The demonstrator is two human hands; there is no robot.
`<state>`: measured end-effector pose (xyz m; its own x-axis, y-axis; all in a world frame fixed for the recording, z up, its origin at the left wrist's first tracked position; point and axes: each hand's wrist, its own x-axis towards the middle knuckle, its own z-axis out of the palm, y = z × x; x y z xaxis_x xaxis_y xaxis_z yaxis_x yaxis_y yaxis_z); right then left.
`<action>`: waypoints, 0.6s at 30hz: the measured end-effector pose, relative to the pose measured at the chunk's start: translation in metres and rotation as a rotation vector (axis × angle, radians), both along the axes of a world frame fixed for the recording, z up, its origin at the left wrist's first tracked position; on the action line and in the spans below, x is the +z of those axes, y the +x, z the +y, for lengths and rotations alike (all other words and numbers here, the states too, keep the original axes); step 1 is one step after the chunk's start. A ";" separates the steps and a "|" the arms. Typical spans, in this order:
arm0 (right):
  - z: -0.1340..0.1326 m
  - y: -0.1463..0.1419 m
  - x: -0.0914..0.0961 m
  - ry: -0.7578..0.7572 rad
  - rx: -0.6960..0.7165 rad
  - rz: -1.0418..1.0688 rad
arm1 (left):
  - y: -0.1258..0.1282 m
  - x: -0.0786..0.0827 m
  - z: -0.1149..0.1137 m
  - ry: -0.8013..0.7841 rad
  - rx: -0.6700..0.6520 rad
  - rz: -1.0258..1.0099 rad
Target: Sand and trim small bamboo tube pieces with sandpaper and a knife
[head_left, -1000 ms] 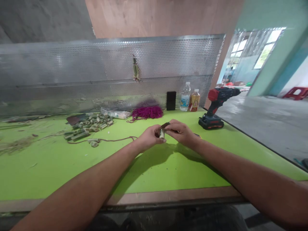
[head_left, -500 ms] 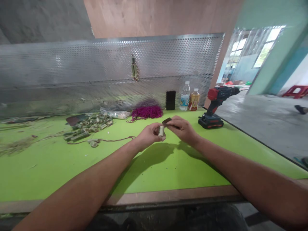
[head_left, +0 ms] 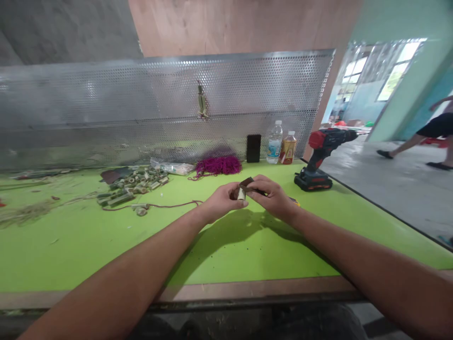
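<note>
Above the green tabletop, my left hand (head_left: 223, 202) is closed round a short, pale bamboo piece (head_left: 241, 194), with its thumb along the lower end. My right hand (head_left: 271, 196) pinches a dark brown, folded piece of sandpaper (head_left: 247, 182). The sandpaper lies against the upper end of the bamboo, and both hands are close together. Fingers hide part of each held thing. Left of my hands, a reddish cord (head_left: 170, 206) runs across the table from a few small bamboo bits (head_left: 141, 210).
A pile of cut bamboo (head_left: 141, 182), purple string (head_left: 219, 165), a black phone-like slab (head_left: 253, 148) and two bottles (head_left: 274, 144) line the back. A cordless drill (head_left: 314, 177) stands at right. Something yellow (head_left: 295, 201) shows behind my right wrist. A person (head_left: 430, 132) is in the background.
My right hand has brought the sandpaper down and left onto the bamboo piece, covering its top. A person has come into view at the far right.
</note>
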<state>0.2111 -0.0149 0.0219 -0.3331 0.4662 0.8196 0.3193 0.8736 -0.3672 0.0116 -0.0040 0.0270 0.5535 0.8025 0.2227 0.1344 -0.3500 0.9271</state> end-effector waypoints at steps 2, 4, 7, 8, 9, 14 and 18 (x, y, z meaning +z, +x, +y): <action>0.001 -0.001 -0.003 0.016 0.001 -0.029 | 0.002 -0.003 0.001 0.008 0.002 -0.011; 0.001 -0.002 -0.004 0.020 0.016 -0.076 | 0.002 -0.005 0.003 0.022 0.014 -0.027; 0.001 -0.001 -0.003 0.016 0.060 -0.178 | 0.001 -0.006 0.005 0.041 0.044 -0.020; 0.002 -0.001 -0.003 0.017 0.049 -0.177 | 0.001 -0.005 0.005 0.032 0.047 -0.002; 0.002 0.000 -0.003 0.021 0.022 -0.154 | 0.001 -0.005 0.004 0.018 0.041 0.018; 0.001 0.000 -0.002 0.014 0.012 -0.189 | -0.001 -0.002 0.001 0.009 0.012 0.053; -0.002 -0.004 -0.001 0.048 0.032 -0.183 | -0.001 -0.002 0.003 0.018 0.019 0.046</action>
